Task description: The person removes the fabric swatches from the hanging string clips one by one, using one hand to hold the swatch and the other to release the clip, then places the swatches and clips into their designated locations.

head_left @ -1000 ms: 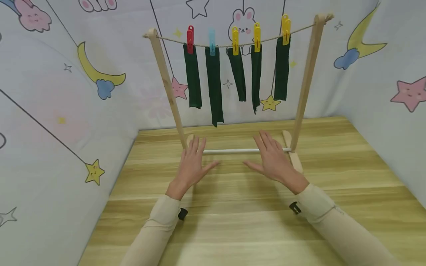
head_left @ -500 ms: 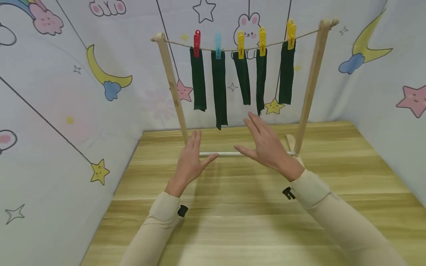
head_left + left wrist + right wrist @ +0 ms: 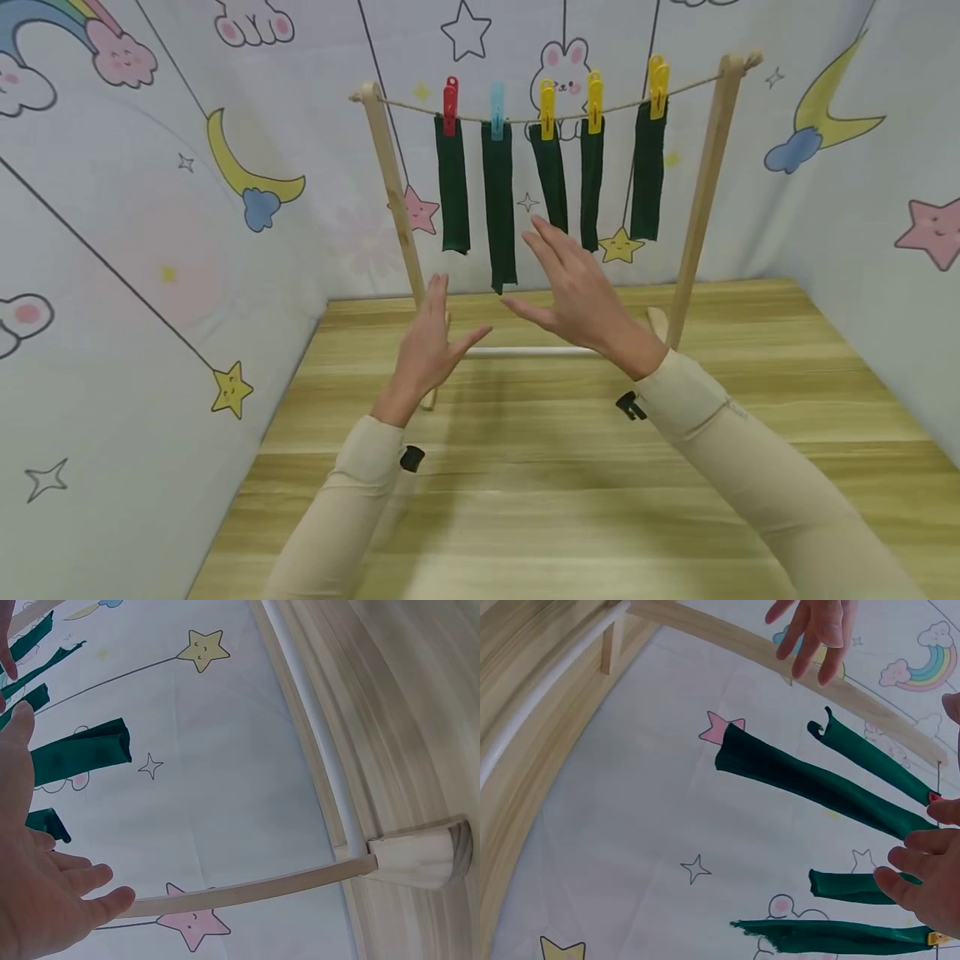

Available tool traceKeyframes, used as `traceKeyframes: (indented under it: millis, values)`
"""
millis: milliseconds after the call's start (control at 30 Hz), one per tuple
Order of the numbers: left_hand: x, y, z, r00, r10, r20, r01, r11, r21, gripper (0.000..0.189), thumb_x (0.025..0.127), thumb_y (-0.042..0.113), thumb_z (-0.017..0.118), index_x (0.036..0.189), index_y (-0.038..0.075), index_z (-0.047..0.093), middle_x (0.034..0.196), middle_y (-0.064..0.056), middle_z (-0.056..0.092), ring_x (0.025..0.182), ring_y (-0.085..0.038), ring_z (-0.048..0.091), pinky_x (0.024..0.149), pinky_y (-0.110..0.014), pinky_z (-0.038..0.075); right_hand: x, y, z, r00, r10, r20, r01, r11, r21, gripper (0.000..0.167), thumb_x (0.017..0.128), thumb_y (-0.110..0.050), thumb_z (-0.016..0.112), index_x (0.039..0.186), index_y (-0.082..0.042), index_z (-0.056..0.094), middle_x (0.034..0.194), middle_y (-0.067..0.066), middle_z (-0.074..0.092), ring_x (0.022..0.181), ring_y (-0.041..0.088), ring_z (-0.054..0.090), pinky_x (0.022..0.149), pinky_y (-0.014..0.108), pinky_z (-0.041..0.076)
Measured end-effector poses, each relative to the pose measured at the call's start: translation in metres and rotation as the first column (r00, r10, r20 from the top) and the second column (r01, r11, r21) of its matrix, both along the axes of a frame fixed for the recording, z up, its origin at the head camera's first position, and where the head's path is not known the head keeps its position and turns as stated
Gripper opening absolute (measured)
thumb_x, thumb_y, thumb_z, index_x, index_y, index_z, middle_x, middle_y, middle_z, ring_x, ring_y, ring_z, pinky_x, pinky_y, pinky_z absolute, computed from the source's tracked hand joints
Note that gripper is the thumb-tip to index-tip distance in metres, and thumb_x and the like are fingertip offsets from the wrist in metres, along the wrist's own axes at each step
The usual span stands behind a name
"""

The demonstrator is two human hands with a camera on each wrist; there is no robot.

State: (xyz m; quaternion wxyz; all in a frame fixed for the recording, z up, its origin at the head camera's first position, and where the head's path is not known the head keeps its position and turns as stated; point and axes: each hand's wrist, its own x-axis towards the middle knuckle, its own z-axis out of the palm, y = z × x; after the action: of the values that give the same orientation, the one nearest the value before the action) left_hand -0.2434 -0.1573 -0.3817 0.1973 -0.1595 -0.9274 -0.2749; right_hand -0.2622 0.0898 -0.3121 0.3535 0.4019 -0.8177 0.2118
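Observation:
Several dark green cloth strips (image 3: 453,187) hang from a thin cord (image 3: 408,106) by clothespins: a red clothespin (image 3: 450,108) at the left, a light blue clothespin (image 3: 497,112) beside it, then three yellow ones (image 3: 547,112). My right hand (image 3: 581,296) is raised in front of the strips, fingers extended and thumb spread, overlapping the lower end of the third strip in the head view. Lower down, my left hand (image 3: 422,354) hovers by the left post (image 3: 393,192) with its thumb apart. Both hands hold nothing. In the right wrist view the strips (image 3: 817,780) dangle beyond the right fingertips.
The rack stands on a wood-grain table (image 3: 525,492), with a right post (image 3: 705,204) and a white crossbar (image 3: 532,351) low between the posts. Wooden feet (image 3: 420,855) support it. A white printed cloth (image 3: 150,333) with stars and moons surrounds the back and sides.
My right hand has risen from near the crossbar and moved left, up toward the strips. The left hand has lifted slightly and turned. The head view has shifted a little.

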Motion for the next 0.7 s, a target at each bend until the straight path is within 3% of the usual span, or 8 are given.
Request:
traceKeyframes:
  millis: [200, 400, 700]
  values:
    - [-0.005, 0.001, 0.007, 1.0, 0.005, -0.026, -0.004, 0.999, 0.037, 0.1, 0.093, 0.052, 0.067, 0.159, 0.002, 0.01, 0.163, -0.019, 0.019, 0.146, -0.034, 0.028, 0.113, -0.053, 0.031, 0.0, -0.011, 0.02, 1.0, 0.019, 0.006, -0.019, 1.0, -0.016, 0.084, 0.086, -0.042, 0.077, 0.146, 0.006, 0.043, 0.156, 0.022, 0.035, 0.143, 0.035, 0.036, 0.115, 0.05, 0.029]
    - [-0.008, 0.0, 0.015, 0.999, 0.035, -0.02, -0.033, 0.996, 0.088, 0.099, 0.095, 0.053, 0.063, 0.158, -0.002, 0.01, 0.162, -0.022, 0.02, 0.143, -0.038, 0.033, 0.11, -0.053, 0.036, -0.005, -0.024, 0.039, 0.999, 0.031, 0.005, -0.031, 0.999, -0.018, 0.081, 0.088, -0.043, 0.076, 0.145, 0.005, 0.044, 0.155, 0.022, 0.036, 0.141, 0.035, 0.039, 0.111, 0.053, 0.035]
    - [-0.018, 0.003, 0.042, 0.998, 0.061, -0.015, -0.058, 0.988, 0.141, 0.099, 0.095, 0.06, 0.058, 0.159, 0.003, 0.01, 0.164, -0.017, 0.019, 0.136, -0.036, 0.042, 0.107, -0.056, 0.038, -0.012, -0.046, 0.071, 0.998, 0.037, 0.049, -0.035, 0.999, -0.038, 0.08, 0.092, -0.045, 0.071, 0.149, 0.002, 0.041, 0.158, 0.018, 0.034, 0.144, 0.031, 0.036, 0.115, 0.044, 0.029]
